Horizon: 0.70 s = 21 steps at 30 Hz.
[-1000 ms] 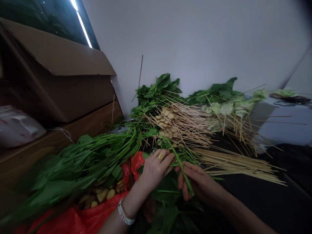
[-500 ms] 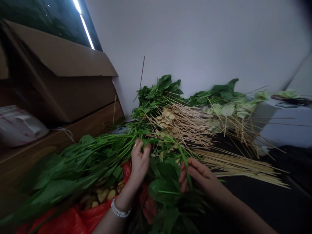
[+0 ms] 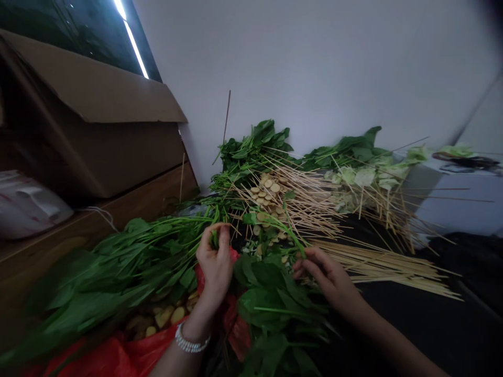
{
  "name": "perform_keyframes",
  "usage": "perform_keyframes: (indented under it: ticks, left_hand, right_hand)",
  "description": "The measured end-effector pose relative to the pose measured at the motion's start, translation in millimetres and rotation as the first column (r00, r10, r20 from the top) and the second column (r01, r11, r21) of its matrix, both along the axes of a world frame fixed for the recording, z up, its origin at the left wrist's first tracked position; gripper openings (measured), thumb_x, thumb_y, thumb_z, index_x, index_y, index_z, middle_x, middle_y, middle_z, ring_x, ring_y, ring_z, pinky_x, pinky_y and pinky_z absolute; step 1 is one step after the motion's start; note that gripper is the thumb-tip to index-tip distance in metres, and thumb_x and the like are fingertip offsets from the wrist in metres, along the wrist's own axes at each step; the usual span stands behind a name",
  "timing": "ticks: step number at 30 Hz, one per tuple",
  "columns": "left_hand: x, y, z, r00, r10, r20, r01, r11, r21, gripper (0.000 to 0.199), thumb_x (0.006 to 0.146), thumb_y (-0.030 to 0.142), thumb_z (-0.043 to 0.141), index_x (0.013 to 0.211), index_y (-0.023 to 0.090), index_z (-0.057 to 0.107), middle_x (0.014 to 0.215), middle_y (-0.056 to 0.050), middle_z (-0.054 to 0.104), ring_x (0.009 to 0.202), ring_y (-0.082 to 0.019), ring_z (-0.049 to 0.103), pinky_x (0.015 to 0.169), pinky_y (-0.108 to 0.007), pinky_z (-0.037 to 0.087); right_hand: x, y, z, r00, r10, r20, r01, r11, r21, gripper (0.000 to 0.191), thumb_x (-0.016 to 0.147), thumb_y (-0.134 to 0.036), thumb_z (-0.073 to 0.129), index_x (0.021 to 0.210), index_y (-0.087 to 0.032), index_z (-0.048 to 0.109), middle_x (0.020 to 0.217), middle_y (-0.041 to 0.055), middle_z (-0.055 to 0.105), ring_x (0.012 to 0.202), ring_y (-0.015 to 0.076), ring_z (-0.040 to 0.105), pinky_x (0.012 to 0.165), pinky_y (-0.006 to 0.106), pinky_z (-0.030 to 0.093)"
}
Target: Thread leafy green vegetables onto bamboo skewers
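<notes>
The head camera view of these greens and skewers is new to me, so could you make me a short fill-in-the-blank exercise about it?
The left hand pinches a green stem, and on its wrist is a beaded ____.
The pale wooden skewers lie to the ____ of the right hand.
The plastic bag under the left forearm is ____.
The box at the upper left is made of brown ____.

Missing words: bracelet; right; red; cardboard.
</notes>
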State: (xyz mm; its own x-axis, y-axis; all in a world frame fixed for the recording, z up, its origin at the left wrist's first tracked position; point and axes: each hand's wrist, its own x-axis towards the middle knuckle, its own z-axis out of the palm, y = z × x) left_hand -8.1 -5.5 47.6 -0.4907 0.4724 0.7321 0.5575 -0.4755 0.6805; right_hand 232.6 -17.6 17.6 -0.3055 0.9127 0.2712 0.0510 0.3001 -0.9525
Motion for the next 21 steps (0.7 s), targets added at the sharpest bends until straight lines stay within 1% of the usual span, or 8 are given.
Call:
perform_keyframes:
  ticks: [2,4,6,8,12,16,19,21]
  left_hand:
    - [4.5,-4.0,-2.9,0.985,-0.047,-0.165,0.052,0.998,0.028,0.013,0.092,0.024,0.056,0.092,0.019,0.068,0.081,0.000,0.067,0.074,-0.012,0.060,0.070,-0.024,0.047]
    - [9.1,-8.0,-4.8,0.939,-0.096,-0.331,0.117,0.992,0.044,0.013,0.093,0.019,0.056,0.096,0.019,0.069,0.081,-0.001,0.067,0.073,-0.012,0.060,0.069,-0.024,0.048]
    - [12.7,-11.2,-5.4,0.885,-0.133,-0.447,0.168,0.985,0.041,0.016,0.092,0.016,0.057,0.101,0.019,0.069,0.082,-0.002,0.067,0.073,-0.012,0.061,0.068,-0.024,0.048]
    - [14.6,-12.9,-5.3,0.855,-0.129,-0.502,0.176,0.983,0.048,0.018,0.090,0.015,0.060,0.105,0.021,0.069,0.085,-0.002,0.065,0.075,-0.012,0.061,0.068,-0.024,0.049]
    - [14.6,-12.6,-7.1,0.836,-0.039,-0.547,0.120,0.986,0.112,0.020,0.087,0.016,0.066,0.105,0.023,0.070,0.088,-0.002,0.060,0.077,-0.011,0.060,0.067,-0.023,0.050]
    - [15.2,-11.8,-14.1,0.776,-0.053,-0.629,0.169,0.978,0.126,0.026,0.085,0.013,0.068,0.109,0.023,0.068,0.090,-0.002,0.059,0.079,-0.012,0.061,0.068,-0.022,0.052]
    - [17.7,-13.3,-17.6,0.716,-0.054,-0.696,0.184,0.976,0.113,0.036,0.084,0.013,0.068,0.118,0.027,0.065,0.097,-0.004,0.061,0.083,-0.013,0.063,0.069,-0.022,0.052]
    - [19.1,-14.7,-16.8,0.644,-0.063,-0.762,0.179,0.981,0.070,0.042,0.086,0.013,0.065,0.125,0.029,0.062,0.107,-0.006,0.062,0.090,-0.014,0.063,0.072,-0.024,0.053]
  right_hand:
    - [0.4,0.7,-1.4,0.999,-0.029,0.046,0.028,0.999,0.034,0.023,0.093,-0.043,0.051,0.097,-0.022,0.056,0.086,0.0052,0.071,0.075,0.0204,0.069,0.073,0.035,0.054]
    - [0.7,0.4,-1.7,0.995,-0.053,0.089,0.046,0.996,0.074,0.021,0.093,-0.041,0.051,0.097,-0.022,0.058,0.085,0.0052,0.071,0.075,0.0208,0.069,0.074,0.034,0.053]
    - [0.9,-0.5,-1.7,0.990,-0.071,0.124,0.059,0.993,0.105,0.019,0.094,-0.039,0.050,0.097,-0.022,0.059,0.084,0.0049,0.072,0.075,0.0209,0.069,0.074,0.034,0.052]
    - [0.9,-1.2,-2.4,0.985,-0.084,0.152,0.063,0.989,0.134,0.019,0.094,-0.038,0.050,0.098,-0.023,0.060,0.083,0.0046,0.073,0.075,0.0211,0.069,0.074,0.033,0.052]
    - [1.5,0.3,-8.8,0.964,-0.140,0.225,0.086,0.968,0.235,0.019,0.094,-0.036,0.051,0.100,-0.022,0.062,0.082,0.0046,0.073,0.076,0.0217,0.070,0.072,0.033,0.052]
    - [3.4,3.5,-18.7,0.924,-0.271,0.270,0.145,0.901,0.408,0.018,0.092,-0.031,0.054,0.103,-0.023,0.067,0.098,0.0075,0.075,0.090,0.0243,0.070,0.079,0.035,0.053]
    - [4.5,3.2,-22.3,0.896,-0.321,0.308,0.126,0.847,0.516,0.021,0.094,-0.029,0.053,0.108,-0.024,0.068,0.102,0.0083,0.074,0.095,0.0251,0.068,0.084,0.039,0.051]
    - [4.4,1.5,-22.1,0.879,-0.335,0.338,0.094,0.819,0.566,0.023,0.095,-0.028,0.051,0.111,-0.024,0.067,0.102,0.0085,0.074,0.093,0.0247,0.068,0.083,0.040,0.050]
